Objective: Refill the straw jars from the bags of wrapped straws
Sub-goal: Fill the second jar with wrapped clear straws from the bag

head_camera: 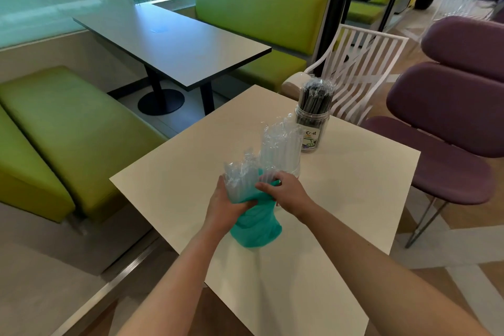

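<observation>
**Straws half out of the teal bag, jars waiting beyond**

Nearest, at 6 o'clock, the teal bag is held above the cream table. The left hand is curled round a bundle of clear-wrapped straws standing out of the bag's mouth; the right hand is closed in a pinch on the bag's upper edge, beside the bundle.

The bundle is judged light, crackly and slippery — loose wrappers could slide past one another, so a grip around its middle, not its tips, would be wise. The bag is soft and gives no support.

Just beyond, at 12 o'clock, a clear jar of clear-wrapped straws is partly hidden by the hands. Farther, at 1 o'clock, a jar of black straws stands close to the table's far edge — easily knocked. Open tabletop is left at 3 o'clock.
</observation>
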